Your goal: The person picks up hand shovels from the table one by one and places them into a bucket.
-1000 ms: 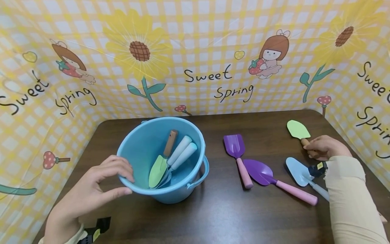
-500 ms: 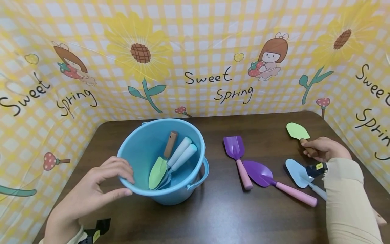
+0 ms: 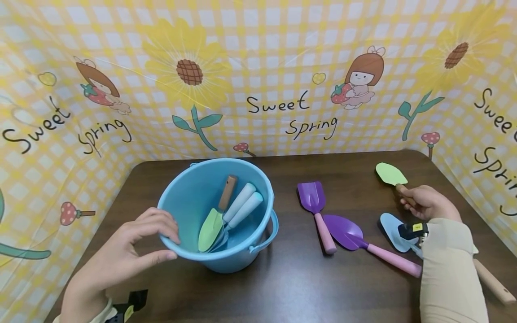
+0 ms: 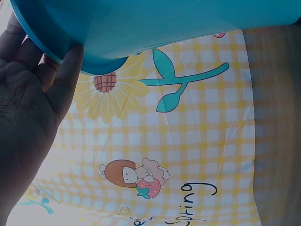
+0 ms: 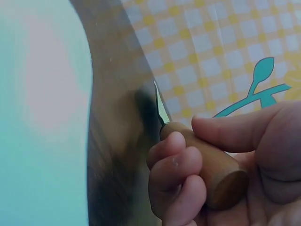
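My left hand (image 3: 123,251) grips the rim of a light blue bucket (image 3: 177,204), thumb on the outside and fingers over the edge. In the left wrist view the bucket (image 4: 155,28) appears tipped sideways by the camera angle. Inside it lie a green trowel (image 3: 210,231) with a brown handle and two tools with pale blue handles (image 3: 246,210). At the far right my right hand (image 3: 432,204) holds another green trowel (image 3: 391,174) by its wooden handle (image 5: 228,186), fingers curled round it. Whether its blade touches the table cannot be told.
Between the bucket and my right hand lie a purple shovel (image 3: 312,197) and a purple trowel (image 3: 345,231), both pink-handled. A blue trowel (image 3: 392,231) lies partly under my right wrist. Another wooden handle (image 3: 494,282) shows beyond the sleeve. Printed cloth (image 3: 274,67) walls the table.
My right hand, with the green trowel, has shifted slightly left, and the sleeve has swung left, uncovering more of the wooden handle beyond it. My left hand stays on the bucket rim.
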The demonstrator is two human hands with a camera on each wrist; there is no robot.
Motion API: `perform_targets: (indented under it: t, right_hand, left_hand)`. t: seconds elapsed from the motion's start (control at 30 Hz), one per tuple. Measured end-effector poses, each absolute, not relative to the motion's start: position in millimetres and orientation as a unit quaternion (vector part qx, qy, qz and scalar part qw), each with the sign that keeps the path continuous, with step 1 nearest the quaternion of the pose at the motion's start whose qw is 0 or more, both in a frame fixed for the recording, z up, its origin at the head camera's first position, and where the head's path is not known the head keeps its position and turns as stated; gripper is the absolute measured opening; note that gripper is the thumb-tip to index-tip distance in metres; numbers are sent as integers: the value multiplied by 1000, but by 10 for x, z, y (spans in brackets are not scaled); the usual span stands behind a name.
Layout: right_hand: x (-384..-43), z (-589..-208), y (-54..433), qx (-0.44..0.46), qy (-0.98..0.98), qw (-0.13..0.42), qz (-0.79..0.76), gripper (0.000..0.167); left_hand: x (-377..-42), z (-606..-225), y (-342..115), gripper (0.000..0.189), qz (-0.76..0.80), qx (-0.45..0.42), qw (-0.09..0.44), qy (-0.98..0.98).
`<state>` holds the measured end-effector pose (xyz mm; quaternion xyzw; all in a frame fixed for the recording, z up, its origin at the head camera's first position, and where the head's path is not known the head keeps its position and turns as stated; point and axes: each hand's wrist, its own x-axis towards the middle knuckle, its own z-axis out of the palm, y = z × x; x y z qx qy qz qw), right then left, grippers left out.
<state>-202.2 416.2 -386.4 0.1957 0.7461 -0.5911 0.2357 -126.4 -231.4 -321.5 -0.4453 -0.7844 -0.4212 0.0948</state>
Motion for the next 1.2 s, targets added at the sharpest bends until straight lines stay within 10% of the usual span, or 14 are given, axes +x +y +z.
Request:
perform_targets:
  t: [1.2]
  right_hand:
    - [-1853, -3313, 3075, 1, 786, 22, -618, 20]
  left_hand:
    - [-1278, -3212, -2309, 50, -428, -455, 93, -775]
